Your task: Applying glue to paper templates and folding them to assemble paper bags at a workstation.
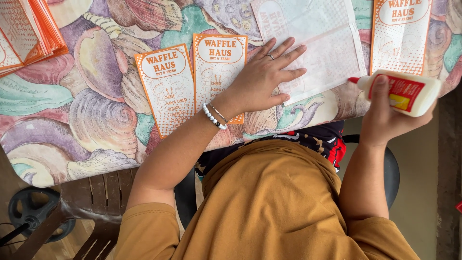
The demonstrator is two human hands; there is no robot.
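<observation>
Left hand point(267, 77): flat and spread, fingers apart, palm down on a white paper sheet point(317, 48) lying printed side down on the table point(86, 120). The fingers point toward the far right; a ring sits on one finger, and a white bead bracelet point(213, 117) circles the wrist.

Right hand point(385, 113): closed around a white glue bottle point(402, 91) with a red label. The bottle lies nearly level, long axis left to right, its red tip point(353, 80) pointing left, just at the right lower edge of the white paper sheet. Whether the tip touches the paper cannot be told.

White paper sheet: roughly rectangular, tilted, long axis running from near edge up toward the far side.

Also on the table: two orange-and-white printed paper bags point(192, 82) side by side left of the left hand, a third bag point(399, 33) at far right, and a stack of orange-edged bags point(26, 31) at far left. Tablecloth carries a seashell pattern.
</observation>
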